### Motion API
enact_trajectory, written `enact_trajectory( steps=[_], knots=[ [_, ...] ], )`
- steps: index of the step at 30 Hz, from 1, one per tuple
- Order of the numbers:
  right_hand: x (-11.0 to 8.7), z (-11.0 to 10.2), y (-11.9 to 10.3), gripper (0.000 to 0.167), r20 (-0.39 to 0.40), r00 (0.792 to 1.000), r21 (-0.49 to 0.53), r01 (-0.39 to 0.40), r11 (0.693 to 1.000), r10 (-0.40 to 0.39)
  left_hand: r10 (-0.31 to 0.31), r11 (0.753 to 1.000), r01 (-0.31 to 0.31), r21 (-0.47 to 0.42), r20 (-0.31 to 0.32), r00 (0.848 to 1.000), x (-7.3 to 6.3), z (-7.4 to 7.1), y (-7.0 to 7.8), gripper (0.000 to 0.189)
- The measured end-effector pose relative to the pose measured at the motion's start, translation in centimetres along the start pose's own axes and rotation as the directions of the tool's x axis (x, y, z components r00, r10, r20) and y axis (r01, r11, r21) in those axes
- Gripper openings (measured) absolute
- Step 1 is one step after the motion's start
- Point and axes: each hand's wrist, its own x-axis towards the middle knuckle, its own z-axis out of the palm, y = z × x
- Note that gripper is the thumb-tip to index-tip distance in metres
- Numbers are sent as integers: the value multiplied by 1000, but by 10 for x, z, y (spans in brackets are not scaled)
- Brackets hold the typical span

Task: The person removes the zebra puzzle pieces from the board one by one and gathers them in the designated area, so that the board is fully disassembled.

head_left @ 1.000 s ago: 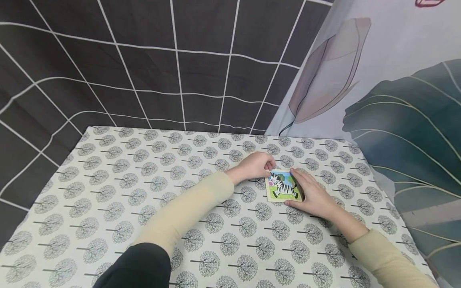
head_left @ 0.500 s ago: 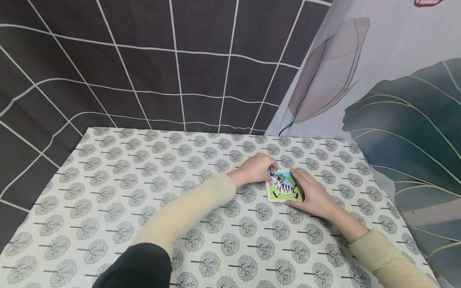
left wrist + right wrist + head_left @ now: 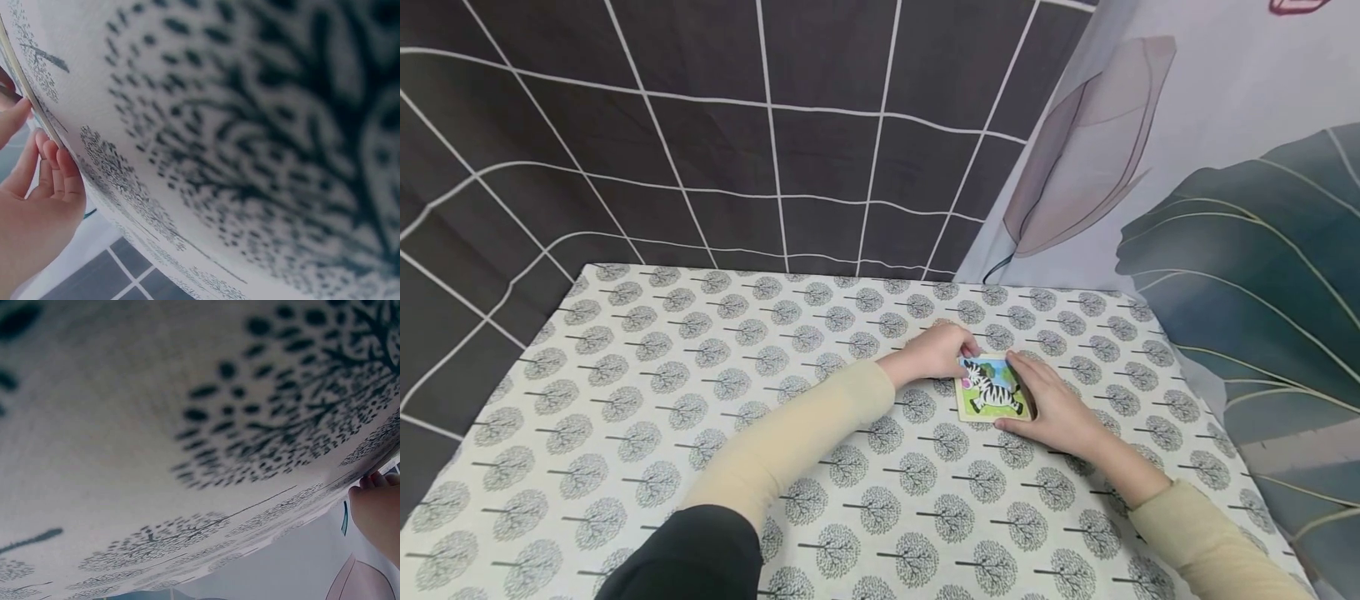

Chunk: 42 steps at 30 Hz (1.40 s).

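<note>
Nearest me, a black sleeve (image 3: 688,554) is covering my upper left arm, with a cream sleeve (image 3: 801,442) running on from it, and another cream sleeve (image 3: 1213,542) is reaching in from the right. My right hand (image 3: 1054,412) is gripping the zebra board (image 3: 996,396) along its right side, thumb pressing the near corner and fingers bending round the far one. The board is lying flat on the tree-print tablecloth (image 3: 647,433), right of the middle, its striped zebra facing left over green grass. My left hand (image 3: 934,350) is bending its fingers at the far left corner, thumb touching the picture (whether I am pinching something there, I cannot tell, even from the left wrist view). Beyond the table's far edge, a dark curtain with white grid lines (image 3: 700,150) is hanging, and a pale leaf-print curtain (image 3: 1225,92) is falling beside it on the right.
</note>
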Motion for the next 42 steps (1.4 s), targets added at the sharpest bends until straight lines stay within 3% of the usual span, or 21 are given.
enact_trajectory(
  steps=[14,21,26,29,34,42],
  knots=[
    [1,1,1,112,0,1000,-4,11,1000,-11,21,999,-20,36,-39,999,-2,2,3,34],
    [1,0,0,112,4,1000,-11,11,1000,-11,32,996,-41,-82,-108,994,-5,-5,0,16],
    [0,0,-1,113,6,1000,-15,10,1000,-10,52,980,-73,-187,-114,992,-10,-21,-6,12],
    [0,0,-1,113,10,1000,-18,6,1000,-6,60,972,-80,-220,-99,993,-18,-34,-14,12],
    [-1,0,0,114,10,1000,-25,7,1000,-7,13,974,-29,-225,-75,997,-42,-59,-33,12],
    [-2,0,-1,113,5,1000,-32,15,999,-15,-90,978,80,-193,-43,995,-90,-93,-84,10]
  ],
)
